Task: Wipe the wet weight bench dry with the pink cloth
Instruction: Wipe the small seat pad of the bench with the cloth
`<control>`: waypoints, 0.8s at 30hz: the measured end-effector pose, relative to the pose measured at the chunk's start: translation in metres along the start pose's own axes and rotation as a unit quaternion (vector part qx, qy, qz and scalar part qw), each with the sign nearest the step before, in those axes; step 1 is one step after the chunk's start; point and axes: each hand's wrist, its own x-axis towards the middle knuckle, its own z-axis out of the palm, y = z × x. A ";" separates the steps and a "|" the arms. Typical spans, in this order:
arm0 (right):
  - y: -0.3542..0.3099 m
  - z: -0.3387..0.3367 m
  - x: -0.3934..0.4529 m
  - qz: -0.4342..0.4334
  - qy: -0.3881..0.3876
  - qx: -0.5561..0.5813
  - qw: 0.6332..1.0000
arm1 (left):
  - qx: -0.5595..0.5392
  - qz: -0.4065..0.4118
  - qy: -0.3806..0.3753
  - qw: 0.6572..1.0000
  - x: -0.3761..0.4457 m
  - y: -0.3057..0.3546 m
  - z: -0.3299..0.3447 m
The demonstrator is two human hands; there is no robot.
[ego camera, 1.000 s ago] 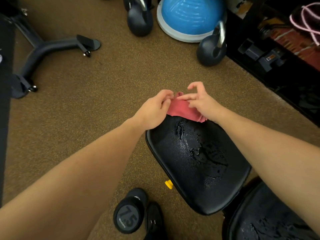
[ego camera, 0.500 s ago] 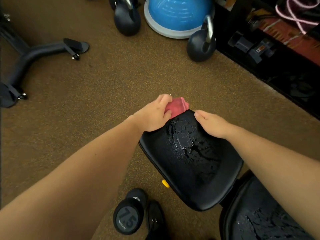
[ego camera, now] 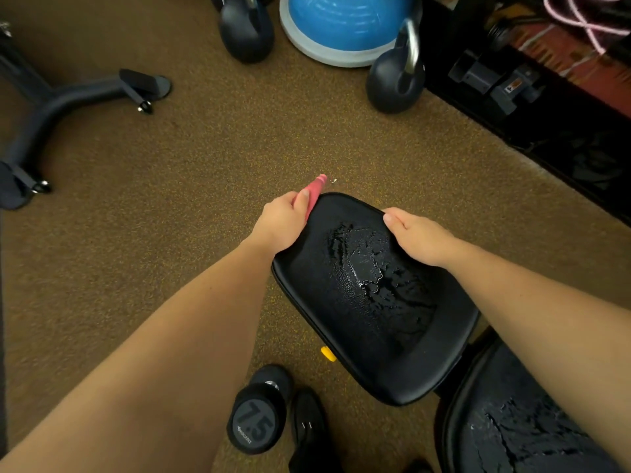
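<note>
We see the left hand (ego camera: 280, 222) at the far left corner of the black seat pad (ego camera: 372, 298), its fingers curled round the pink cloth (ego camera: 313, 192), which sticks out past the pad's far edge over the brown floor (ego camera: 239, 158). The right hand (ego camera: 418, 235) grips the far right edge of the same surface, thumb on top and fingers wrapped over the rim. Between our hands a puddle of water (ego camera: 375, 274) glistens across the middle of the pad. A second wet pad (ego camera: 512, 425) sits at the lower right. On the floor below lies a dumbbell (ego camera: 257, 413) marked 7.5; beyond stand two kettlebells (ego camera: 392, 80) beside a blue balance dome (ego camera: 345, 25).
</note>
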 end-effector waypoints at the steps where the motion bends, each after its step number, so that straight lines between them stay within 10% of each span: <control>1: -0.001 0.000 -0.001 0.000 0.002 -0.003 1.000 | -0.009 -0.013 0.007 1.000 -0.002 -0.002 0.000; 11: 0.027 -0.007 -0.022 0.010 0.000 -0.003 1.000 | -0.115 -0.007 0.093 0.989 -0.064 -0.031 0.010; 19: 0.046 0.010 -0.052 0.036 0.028 -0.056 0.997 | 0.227 0.115 0.138 0.957 -0.098 -0.044 0.062; 24: 0.046 0.016 -0.053 0.040 0.044 -0.040 0.997 | 0.193 0.080 0.106 0.972 -0.085 -0.034 0.048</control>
